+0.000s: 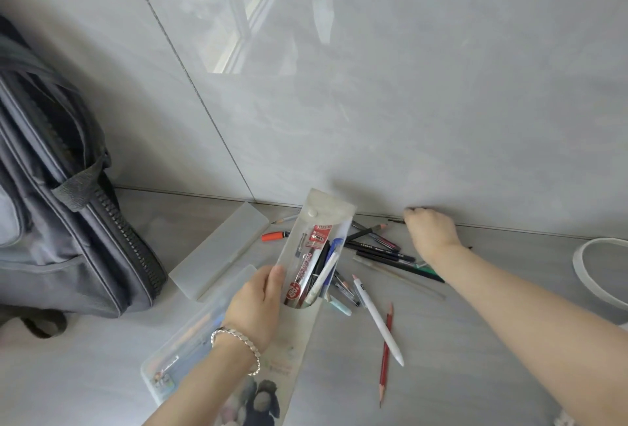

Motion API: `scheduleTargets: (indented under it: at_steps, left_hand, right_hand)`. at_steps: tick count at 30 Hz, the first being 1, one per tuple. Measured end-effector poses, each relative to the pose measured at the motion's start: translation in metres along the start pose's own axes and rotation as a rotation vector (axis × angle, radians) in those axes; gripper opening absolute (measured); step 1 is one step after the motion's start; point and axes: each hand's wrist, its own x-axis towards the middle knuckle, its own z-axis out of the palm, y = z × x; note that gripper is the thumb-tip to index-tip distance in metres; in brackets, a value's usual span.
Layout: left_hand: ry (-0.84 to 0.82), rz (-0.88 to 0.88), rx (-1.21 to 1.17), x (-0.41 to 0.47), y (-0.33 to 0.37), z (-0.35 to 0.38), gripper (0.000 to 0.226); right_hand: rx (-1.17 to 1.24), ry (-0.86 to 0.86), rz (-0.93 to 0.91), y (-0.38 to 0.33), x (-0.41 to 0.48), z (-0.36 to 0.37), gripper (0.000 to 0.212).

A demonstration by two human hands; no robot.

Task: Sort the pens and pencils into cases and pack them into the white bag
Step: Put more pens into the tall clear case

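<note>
A: While the left hand (261, 303) grips the clear pouch (316, 255) by its near-left edge, thumb on the front, what's inside it?

B: Several pens, packed w/ tips toward the near end. One red-and-white pen (300, 276), a black one, a blue-capped one, a white one. Flap w/ a snap button stands open at the far end, pointing at the wall. The pouch lies tilted, near end over a printed sheet (272, 388) w/ dark figures on it.

A: And the right hand (430, 230)?

B: Far right of the pouch, by the wall base, fingers curled down over the loose pile. A thin dark tip pokes out just left of the knuckles, but can't tell if it's actually pinched or the hand is just closed over it.

A: What's loose on the floor?

B: Dark pencils (384, 249) fanned between pouch and right hand. Nearer: a white pen (379, 320) and a red pencil (385, 354) lying side by side, red one on the right. An orange marker (273, 236) sits left of the pouch.

A: Other cases?

B: Frosted hard case (221, 249), shut, left of the pouch. A 2nd clear case (190, 340) under the left wrist, w/ coloured sticks inside. Silver bracelet (238, 344) on that wrist.

A: Bags?

B: Grey backpack (57, 208) far left, against the wall. At the right edge, a white curved rim (591, 276), prob. the bag, mostly cut off.
</note>
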Motion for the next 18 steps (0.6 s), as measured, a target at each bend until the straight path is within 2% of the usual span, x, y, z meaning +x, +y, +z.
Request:
scheduleTargets:
  at_steps: [6,9,13,18]
  left_hand:
    - [0.018,-0.029,-0.044,-0.001,-0.011,-0.01,0.038]
    - [0.018,-0.03,-0.027,-0.005,-0.013,-0.013,0.038]
    - [0.014,-0.03,-0.038,-0.009,-0.014,-0.015,0.036]
    - [0.002,-0.028,-0.018,-0.013,-0.014,-0.016,0.036]
  right_hand:
    - [-0.114,-0.106,-0.079,0.01,-0.002,0.013,0.037]
    - [0.072,-0.158,-0.02,0.01,-0.005,0.01,0.035]
    - [0.426,-0.093,-0.024,0.0,-0.005,0.013,0.03]
    - [0.36,-0.183,0.016,-0.02,-0.006,0.023,0.045]
